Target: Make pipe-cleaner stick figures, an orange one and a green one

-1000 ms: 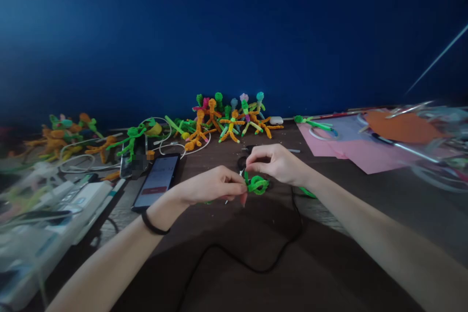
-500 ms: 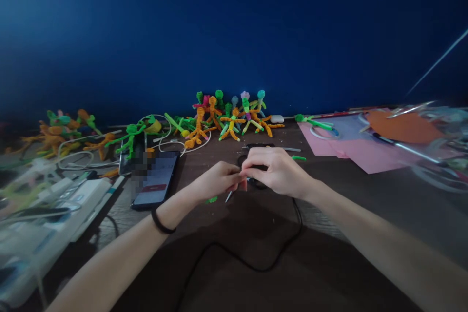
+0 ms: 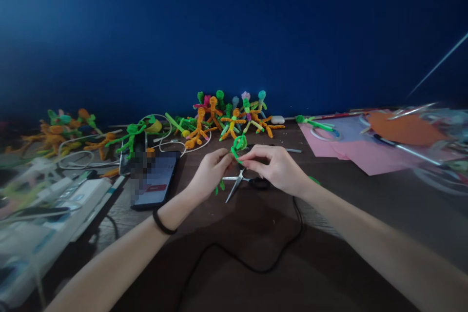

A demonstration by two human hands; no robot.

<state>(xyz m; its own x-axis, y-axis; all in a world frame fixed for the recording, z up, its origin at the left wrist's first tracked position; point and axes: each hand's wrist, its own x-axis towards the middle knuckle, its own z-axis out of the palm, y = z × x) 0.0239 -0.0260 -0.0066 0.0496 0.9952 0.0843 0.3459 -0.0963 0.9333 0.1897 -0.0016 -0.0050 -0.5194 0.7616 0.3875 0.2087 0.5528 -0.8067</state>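
Note:
Between my two hands is a green pipe-cleaner figure [image 3: 239,143], its round coiled head standing above my fingertips. My left hand [image 3: 211,170] is closed around its body, and green ends stick out below that palm. With thumb and forefinger my right hand [image 3: 271,165] pinches a green strand just under the coil. Beneath the hands, scissors [image 3: 237,184] lie on the dark table with their blades spread and dark handles partly behind my right hand. A bit of green pipe cleaner [image 3: 314,180] shows beside my right wrist.
Pipe-cleaner figures [image 3: 231,124] in many colours stand along the blue wall. A phone [image 3: 158,180] and a white power strip [image 3: 69,219] lie at left, among white cables. Pink paper [image 3: 373,156] is at right. A black cord [image 3: 256,270] curves across the front.
The green coiled head has come into view above my fingers. My hands have moved slightly apart, and the scissors' spread blades now show below them.

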